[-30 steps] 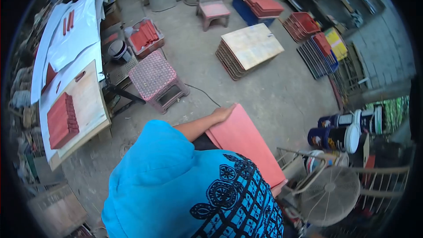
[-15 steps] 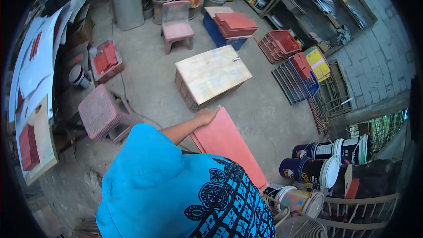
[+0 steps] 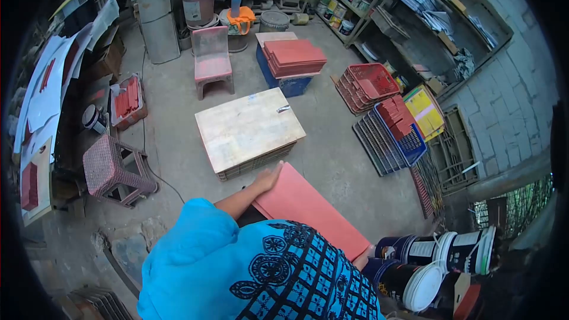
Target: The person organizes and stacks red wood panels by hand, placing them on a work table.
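Clamps the left hand (image 3: 269, 181) on one end of the pink sheets (image 3: 311, 210) and the right hand (image 3: 363, 259), partly in view, on the opposite end. Holds the sheets between both grips, close in front of the blue shirt (image 3: 249, 266). Has the board (image 3: 249, 127) on the crate (image 3: 255, 160) just beyond the left grip, the stool (image 3: 109, 166) well to its left, and buckets (image 3: 409, 284) just beside the right grip.

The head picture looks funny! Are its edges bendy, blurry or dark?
Head view: black, rounded corners; the block wall looks curved, probably by a wide lens; the white sheets at left look soft; the pale board is bright, without strong glare; shadows are faint.
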Tool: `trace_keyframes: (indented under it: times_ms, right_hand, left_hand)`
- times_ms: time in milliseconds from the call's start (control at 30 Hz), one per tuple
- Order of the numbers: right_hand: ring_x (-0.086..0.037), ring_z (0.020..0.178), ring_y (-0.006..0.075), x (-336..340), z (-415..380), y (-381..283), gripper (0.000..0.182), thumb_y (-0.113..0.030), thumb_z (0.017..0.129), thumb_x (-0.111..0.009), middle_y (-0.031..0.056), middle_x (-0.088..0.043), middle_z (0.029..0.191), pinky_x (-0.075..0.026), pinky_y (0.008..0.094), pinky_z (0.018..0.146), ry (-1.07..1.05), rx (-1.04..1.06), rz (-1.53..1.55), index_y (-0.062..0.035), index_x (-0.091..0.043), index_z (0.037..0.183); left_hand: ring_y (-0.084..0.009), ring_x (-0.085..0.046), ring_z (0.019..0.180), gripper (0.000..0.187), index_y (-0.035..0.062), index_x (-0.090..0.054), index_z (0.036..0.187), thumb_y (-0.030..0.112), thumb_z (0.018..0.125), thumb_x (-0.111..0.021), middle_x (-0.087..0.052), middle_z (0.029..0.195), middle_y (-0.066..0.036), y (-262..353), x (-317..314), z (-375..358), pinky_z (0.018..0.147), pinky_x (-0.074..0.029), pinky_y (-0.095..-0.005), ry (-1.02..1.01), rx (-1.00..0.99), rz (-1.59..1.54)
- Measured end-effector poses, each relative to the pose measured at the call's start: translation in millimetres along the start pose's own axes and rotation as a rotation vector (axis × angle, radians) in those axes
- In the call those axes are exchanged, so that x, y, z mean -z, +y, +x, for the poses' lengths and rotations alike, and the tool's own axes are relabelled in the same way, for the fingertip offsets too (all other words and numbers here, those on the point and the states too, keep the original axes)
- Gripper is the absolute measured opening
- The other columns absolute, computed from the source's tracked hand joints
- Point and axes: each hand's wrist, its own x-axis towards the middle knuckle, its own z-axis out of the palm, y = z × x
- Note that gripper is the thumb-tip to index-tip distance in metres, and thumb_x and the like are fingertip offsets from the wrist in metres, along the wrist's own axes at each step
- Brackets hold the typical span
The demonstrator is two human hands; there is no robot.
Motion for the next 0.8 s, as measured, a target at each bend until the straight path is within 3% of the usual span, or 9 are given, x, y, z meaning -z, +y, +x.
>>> trace_keyframes:
  times_ms: [200, 300, 400, 433, 533, 567, 633, 800]
  right_hand:
    - [-0.054, 0.107, 0.0256, -21.0, 116.9, -68.4, 0.079, -0.064, 0.089, -0.037, 0.0149, -0.054, 0.122, -0.043, 0.0374, 0.091, -0.071, 0.004, -0.044, 0.0065, -0.047, 0.124]
    - [-0.054, 0.107, 0.0255, -51.4, 173.9, -93.1, 0.078, -0.063, 0.089, -0.038, 0.0147, -0.054, 0.122, -0.043, 0.0374, 0.091, -0.081, -0.006, -0.040, 0.0062, -0.047, 0.125]
    - [-0.054, 0.108, 0.0255, -97.3, 238.0, -119.1, 0.077, -0.062, 0.089, -0.040, 0.0145, -0.054, 0.122, -0.043, 0.0374, 0.091, -0.094, -0.016, -0.025, 0.0059, -0.047, 0.125]
    - [-0.054, 0.108, 0.0254, -114.7, 260.1, -130.5, 0.077, -0.062, 0.089, -0.040, 0.0145, -0.054, 0.122, -0.043, 0.0374, 0.091, -0.098, -0.016, -0.023, 0.0058, -0.046, 0.125]
    - [-0.054, 0.108, 0.0254, -162.2, 316.6, -171.2, 0.076, -0.061, 0.089, -0.041, 0.0143, -0.054, 0.123, -0.043, 0.0374, 0.091, -0.102, -0.033, -0.026, 0.0054, -0.046, 0.125]
    - [-0.054, 0.108, 0.0254, -176.6, 335.5, -186.9, 0.076, -0.061, 0.089, -0.041, 0.0142, -0.054, 0.123, -0.043, 0.0374, 0.091, -0.101, -0.026, -0.035, 0.0053, -0.046, 0.125]
    - [-0.054, 0.108, 0.0253, -204.1, 369.3, -212.2, 0.075, -0.060, 0.089, -0.042, 0.0141, -0.054, 0.123, -0.043, 0.0374, 0.091, -0.095, -0.027, -0.037, 0.0051, -0.046, 0.126]
    - [-0.054, 0.109, 0.0252, -278.2, 453.8, -262.3, 0.073, -0.059, 0.089, -0.044, 0.0137, -0.053, 0.123, -0.043, 0.0374, 0.091, -0.134, -0.037, -0.047, 0.0046, -0.045, 0.126]
  left_hand:
    - [-0.0419, -0.047, 0.116, 0.083, 0.0008, -0.055, 0.121, 0.066, 0.088, -0.015, -0.053, 0.121, -0.027, 52.8, -38.5, 55.9, 0.103, -0.031, -0.0433, -0.045, -0.027, -0.187]
    - [-0.0430, -0.044, 0.119, 0.078, 0.0068, -0.052, 0.126, 0.066, 0.088, -0.018, -0.052, 0.125, -0.024, 81.0, -56.7, 109.1, 0.102, -0.032, -0.0441, -0.140, -0.041, -0.242]
    - [-0.0423, -0.045, 0.118, 0.075, 0.0017, -0.050, 0.126, 0.062, 0.089, -0.023, -0.051, 0.124, -0.026, 103.3, -87.6, 193.8, 0.102, -0.032, -0.0435, -0.089, -0.162, -0.218]
    - [-0.0413, -0.045, 0.118, 0.074, -0.0031, -0.045, 0.128, 0.059, 0.089, -0.029, -0.049, 0.126, -0.027, 84.4, -118.4, 256.9, 0.102, -0.032, -0.0439, -0.067, -0.187, -0.074]
    - [-0.0410, -0.044, 0.120, 0.076, -0.0057, -0.043, 0.127, 0.058, 0.088, -0.031, -0.047, 0.127, -0.028, 188.6, -84.1, 308.8, 0.102, -0.032, -0.0451, -0.099, -0.079, -0.056]
    - [-0.0402, -0.049, 0.113, 0.065, -0.0049, -0.049, 0.119, 0.052, 0.091, -0.032, -0.051, 0.120, -0.028, 208.7, -80.9, 335.0, 0.096, -0.036, -0.0442, -0.053, -0.103, -0.024]
    - [-0.0409, -0.046, 0.117, 0.069, -0.0046, -0.046, 0.124, 0.054, 0.089, -0.034, -0.049, 0.124, -0.028, 246.7, -61.9, 368.9, 0.098, -0.035, -0.0453, -0.114, -0.083, -0.054]
    - [-0.0398, -0.046, 0.118, 0.068, -0.0044, -0.052, 0.119, 0.053, 0.085, -0.042, -0.051, 0.122, -0.027, 285.1, -42.4, 445.4, 0.098, -0.036, -0.0445, -0.048, -0.037, -0.045]
